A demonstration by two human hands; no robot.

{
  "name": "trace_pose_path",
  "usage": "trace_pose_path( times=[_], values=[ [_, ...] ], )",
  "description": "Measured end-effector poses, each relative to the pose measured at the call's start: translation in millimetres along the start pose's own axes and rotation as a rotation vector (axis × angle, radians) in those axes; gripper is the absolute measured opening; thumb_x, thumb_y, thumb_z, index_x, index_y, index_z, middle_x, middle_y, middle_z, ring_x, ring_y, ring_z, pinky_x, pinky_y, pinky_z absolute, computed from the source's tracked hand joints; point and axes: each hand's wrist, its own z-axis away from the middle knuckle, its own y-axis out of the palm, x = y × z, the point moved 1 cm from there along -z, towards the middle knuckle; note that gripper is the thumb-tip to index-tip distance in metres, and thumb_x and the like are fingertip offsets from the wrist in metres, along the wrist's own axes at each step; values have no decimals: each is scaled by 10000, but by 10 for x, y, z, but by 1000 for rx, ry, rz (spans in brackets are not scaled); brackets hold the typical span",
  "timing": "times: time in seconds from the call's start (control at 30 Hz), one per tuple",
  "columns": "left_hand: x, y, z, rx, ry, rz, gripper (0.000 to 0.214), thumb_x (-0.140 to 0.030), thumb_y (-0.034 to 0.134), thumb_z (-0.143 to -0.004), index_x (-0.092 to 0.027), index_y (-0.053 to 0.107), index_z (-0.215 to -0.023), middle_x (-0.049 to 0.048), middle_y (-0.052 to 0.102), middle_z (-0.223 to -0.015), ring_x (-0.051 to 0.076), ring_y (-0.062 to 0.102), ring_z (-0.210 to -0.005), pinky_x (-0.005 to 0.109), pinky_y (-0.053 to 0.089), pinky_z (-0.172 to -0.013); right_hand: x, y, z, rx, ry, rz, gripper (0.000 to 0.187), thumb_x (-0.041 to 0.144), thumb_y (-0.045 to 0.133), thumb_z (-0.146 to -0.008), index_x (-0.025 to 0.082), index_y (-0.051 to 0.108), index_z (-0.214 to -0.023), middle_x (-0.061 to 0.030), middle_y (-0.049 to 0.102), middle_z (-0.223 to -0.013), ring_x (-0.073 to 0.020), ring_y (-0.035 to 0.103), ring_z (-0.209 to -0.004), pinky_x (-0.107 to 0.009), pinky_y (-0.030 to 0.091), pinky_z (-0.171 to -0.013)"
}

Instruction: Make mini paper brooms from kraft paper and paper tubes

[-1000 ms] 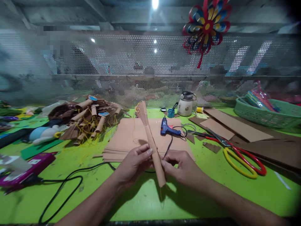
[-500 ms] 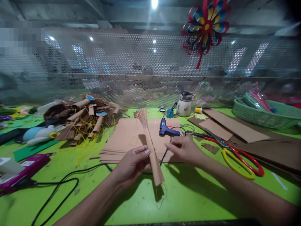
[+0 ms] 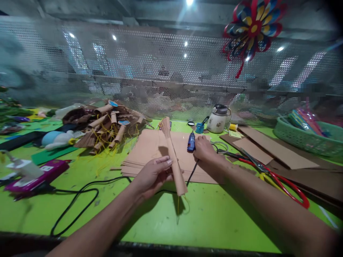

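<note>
My left hand (image 3: 155,173) is closed on a rolled brown paper tube (image 3: 175,167), pinching it between thumb and fingers. The tube slants, its fringed end pointing away and its wider end towards me, with thin yellow thread trailing below. My right hand (image 3: 205,148) is wrapped round the handle of a blue glue gun (image 3: 191,141), hiding most of it; the nozzle points up and away. Under both lies a stack of brown paper sheets (image 3: 144,146).
Finished paper rolls (image 3: 107,125) with yellow threads pile up at the left. A purple power strip (image 3: 40,178) with a black cord (image 3: 83,189) lies nearer. Right are red-and-yellow scissors (image 3: 278,178), brown card (image 3: 281,150) and a green basket (image 3: 308,139). A white jug (image 3: 218,119) stands behind.
My right hand has moved forward from beside the tube and taken hold of the glue gun's handle. The left hand still holds the tube. The whole view has shifted a little.
</note>
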Motion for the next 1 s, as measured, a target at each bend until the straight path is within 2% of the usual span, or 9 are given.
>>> trace_pose_path(
  times=[0.13, 0.23, 0.3, 0.4, 0.47, 0.6, 0.73, 0.9, 1.0],
  values=[
    [-15, -14, -6, -14, -2, -18, 48, -69, 585, -828, -81, 627, -847, 81, 656, -764, 207, 699, -760, 257, 573, -662, -18, -78, 50, -55, 40, -75, 273, 132, 592, -733, 57, 644, -990, -201, 613, -1031, -312, 490, -1040, -380, 417, -875],
    [-18, -10, -6, -15, 2, -29, 47, -77, 598, -822, -80, 627, -859, 102, 668, -802, 206, 695, -760, 275, 573, -675, -99, -367, 231, -93, 35, -167, 310, 188, 551, -807, 85, 628, -1089, -154, 632, -1072, -266, 537, -1024, -348, 436, -865],
    [-20, -12, -8, -6, 9, -31, 43, -86, 614, -814, -80, 631, -853, 110, 670, -813, 201, 690, -754, 271, 569, -667, -167, -634, 459, -86, 11, -276, 330, 246, 511, -859, 117, 618, -1144, -107, 664, -1029, -214, 596, -901, -310, 468, -774],
    [-30, -25, -16, 13, 22, -20, 34, -86, 620, -808, -82, 634, -838, 92, 653, -775, 181, 675, -720, 259, 564, -636, -243, -977, 895, 126, -71, -845, 350, 399, 498, -908, 125, 678, -1029, -115, 694, -961, -197, 620, -792, -281, 465, -623],
    [-33, -37, -23, 24, 30, -15, 34, -88, 618, -811, -83, 636, -839, 83, 644, -766, 166, 661, -702, 256, 562, -631, -263, -1097, 1161, 218, -107, -986, 377, 448, 488, -923, 136, 696, -960, -107, 692, -911, -148, 582, -667, -243, 421, -521],
    [-3, -54, -36, 23, 19, -37, 48, -107, 620, -823, -89, 639, -863, 79, 647, -783, 147, 650, -693, 246, 556, -641, -209, -1069, 1432, 300, -167, -975, 367, 457, 465, -941, 171, 688, -991, -78, 678, -900, -107, 498, -571, -230, 382, -480],
    [44, -53, -56, 7, -26, -54, 104, -128, 623, -834, -92, 652, -928, 84, 661, -829, 148, 661, -725, 256, 557, -678, -111, -980, 1439, 241, -207, -849, 333, 450, 478, -936, 189, 682, -908, -49, 660, -829, -143, 547, -664, -244, 439, -567],
    [38, -38, -75, 5, -39, -42, 119, -131, 670, -799, -89, 660, -910, 83, 676, -838, 165, 677, -750, 257, 554, -687, -65, -981, 1452, 143, -218, -786, 314, 432, 486, -932, 203, 669, -819, -15, 601, -659, -130, 519, -574, -218, 433, -502],
    [31, -39, -74, 26, -50, -50, 114, -150, 667, -809, -92, 661, -907, 92, 688, -837, 178, 687, -763, 259, 551, -691, -57, -989, 1476, 131, -219, -773, 302, 427, 497, -927, 210, 654, -789, -19, 611, -656, -138, 535, -576, -220, 442, -498]
  ],
)
